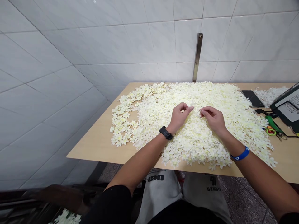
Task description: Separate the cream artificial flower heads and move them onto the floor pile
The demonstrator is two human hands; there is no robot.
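Observation:
A wide heap of small pale-yellow artificial flowers (158,109) covers much of the table. Over the middle of it, my left hand (179,116) is closed, thumb and index finger pinched together. Facing it a short gap to the right, my right hand (214,119) also pinches with thumb and fingers. Whatever lies between the fingertips of either hand is too small to make out against the pale blossoms. A black watch (165,133) is on my left wrist and a blue wristband (240,154) on my right forearm.
On the wooden table's (93,143) right side lie a dark phone (253,98), a pile of small white pieces (271,95), a dark box with a white label (288,107) and keys with a green holder (274,126). A tiled wall (158,40) with a metal bar (197,57) stands behind.

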